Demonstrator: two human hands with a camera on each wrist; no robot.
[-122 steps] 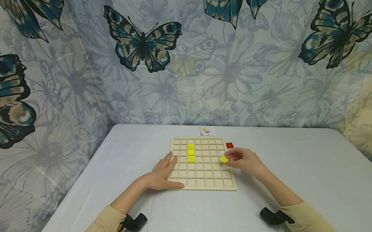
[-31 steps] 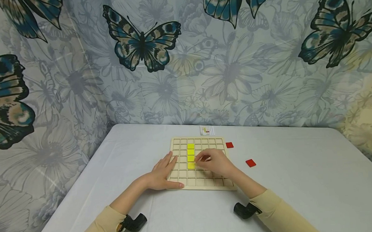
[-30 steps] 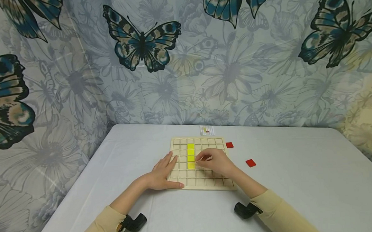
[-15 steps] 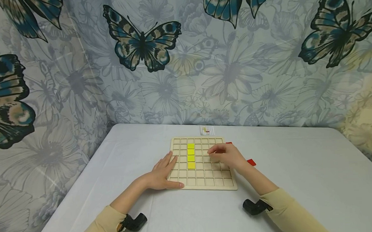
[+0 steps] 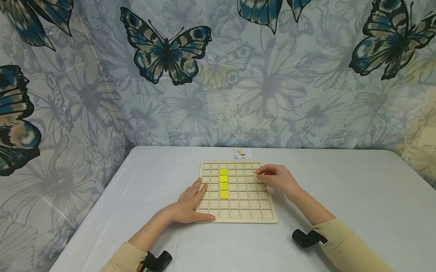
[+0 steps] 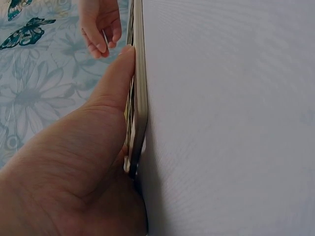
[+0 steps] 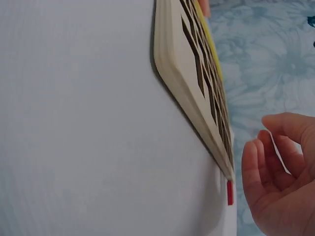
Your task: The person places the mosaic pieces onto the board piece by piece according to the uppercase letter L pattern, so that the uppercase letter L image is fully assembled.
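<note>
The right hand (image 5: 279, 179) is hovering over the right side of the wooden grid board (image 5: 244, 204), its fingers (image 7: 253, 169) relaxed and holding nothing.
A red square tile (image 7: 230, 192) is lying on the tabletop (image 5: 223, 249) below the right hand, just beside the board's far right part; the left hand (image 5: 186, 206) is farther off, resting its spread fingers on the board's left edge. Four yellow tiles (image 5: 223, 186) are forming a column running near to far.

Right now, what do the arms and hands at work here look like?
The left hand and right hand are gloveless. The left sleeve and right sleeve are plain beige. By each sleeve's edge shows a black, rounded, bent device; I can make out no cables or markings.
</note>
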